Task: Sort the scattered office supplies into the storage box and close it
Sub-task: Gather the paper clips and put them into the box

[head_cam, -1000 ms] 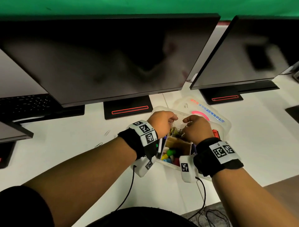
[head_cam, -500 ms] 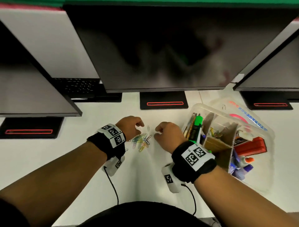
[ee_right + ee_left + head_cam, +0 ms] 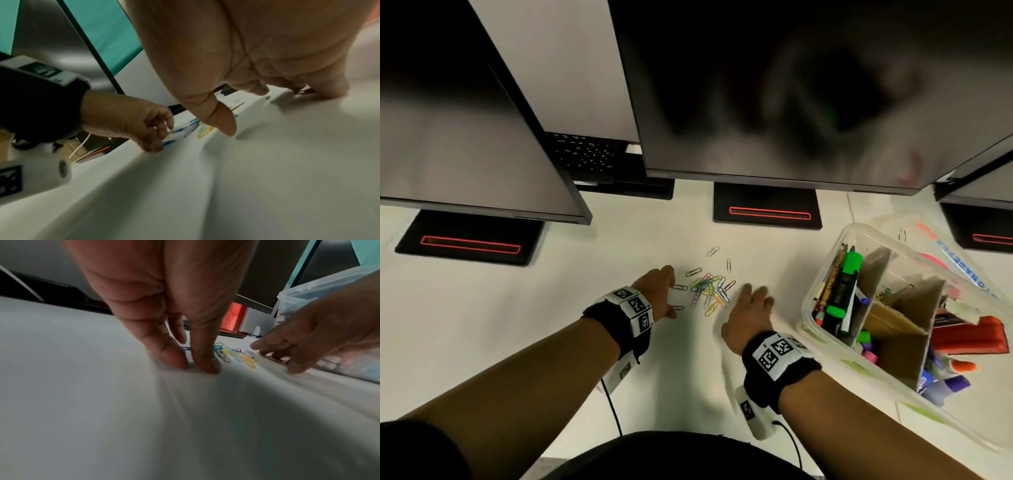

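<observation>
Storage box, clear plastic, sat open at right of the head frame on white desk, split by cardboard dividers; pens and a green highlighter in its left compartment, a red stapler-like item and glue sticks in the right ones. Lid lay flat behind it, partly under the box, toward upper right. Black monitors filled the top of the frame, stands with red stripes below them. Left hand, left of centre, fingers relaxed and slightly apart, fingertips down on the desk, touching a paper clip at the pile's left edge but gripping nothing. Right hand, right of centre beside the box, fingers loose and spread, tips on the desk just right of the pile, holding nothing. Coloured paper clips heaped between the two hands at centre; a few silver clips scattered just above the heap.
</observation>
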Motion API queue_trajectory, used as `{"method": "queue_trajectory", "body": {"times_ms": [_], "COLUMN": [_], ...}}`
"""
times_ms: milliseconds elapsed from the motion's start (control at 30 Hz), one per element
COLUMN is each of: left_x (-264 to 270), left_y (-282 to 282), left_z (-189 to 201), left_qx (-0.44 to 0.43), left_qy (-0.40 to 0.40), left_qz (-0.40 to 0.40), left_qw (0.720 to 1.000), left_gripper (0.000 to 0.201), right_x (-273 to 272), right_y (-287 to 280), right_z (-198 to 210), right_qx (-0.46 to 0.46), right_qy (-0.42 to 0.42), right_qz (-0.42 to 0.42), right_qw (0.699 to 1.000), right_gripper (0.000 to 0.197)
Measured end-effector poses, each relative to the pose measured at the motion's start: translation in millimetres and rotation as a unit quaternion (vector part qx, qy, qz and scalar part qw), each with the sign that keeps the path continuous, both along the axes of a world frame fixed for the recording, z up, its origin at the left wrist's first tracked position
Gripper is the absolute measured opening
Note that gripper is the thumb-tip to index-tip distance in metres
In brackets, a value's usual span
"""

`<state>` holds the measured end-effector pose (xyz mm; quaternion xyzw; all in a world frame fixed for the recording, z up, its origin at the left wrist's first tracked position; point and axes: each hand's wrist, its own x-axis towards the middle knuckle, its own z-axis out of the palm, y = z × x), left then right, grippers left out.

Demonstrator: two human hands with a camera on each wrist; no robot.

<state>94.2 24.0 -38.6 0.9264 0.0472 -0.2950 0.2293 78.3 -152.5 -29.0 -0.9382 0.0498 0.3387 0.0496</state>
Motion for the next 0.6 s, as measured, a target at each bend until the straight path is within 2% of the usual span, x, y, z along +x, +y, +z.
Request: {"method": "queue_trajectory", "body": {"times_ms": [133, 300, 467, 600], "left_x": [12.8, 28.9, 42.4, 43.9], "left_y": [-13.5, -29.1, -18.9, -9.7], "left_z": [-4.5, -3.5, -3.2, -9.9], "left_qx": [-0.034, -0.069, -0.09, -0.093], "left_qy": [-0.031, -0.076, -0.131, -0.111], "left_qz": [0.006, 0.014, 0.064, 0.076], "left_qw": [0.999, 0.995, 0.985, 0.987], "left_gripper": [0.04, 0.028, 0.019, 0.034], "right_x": [5.2, 25.7, 60.1, 67.9], "right_y": [15.9, 20.1, 13.9, 26.9], "right_z": [-4.6, -11.4, 2.6, -0.7], "right_qx": [0.073, 0.201, 0.167, 0.133], "right_qy": [-0.01, -0.048, -0.091, -0.048], "right_qz": [0.048, 0.088, 0.049, 0.107], "right_qw": [0.996, 0.975, 0.98, 0.984], "right_gripper": [0.079, 0.077, 0.076, 0.075]}}
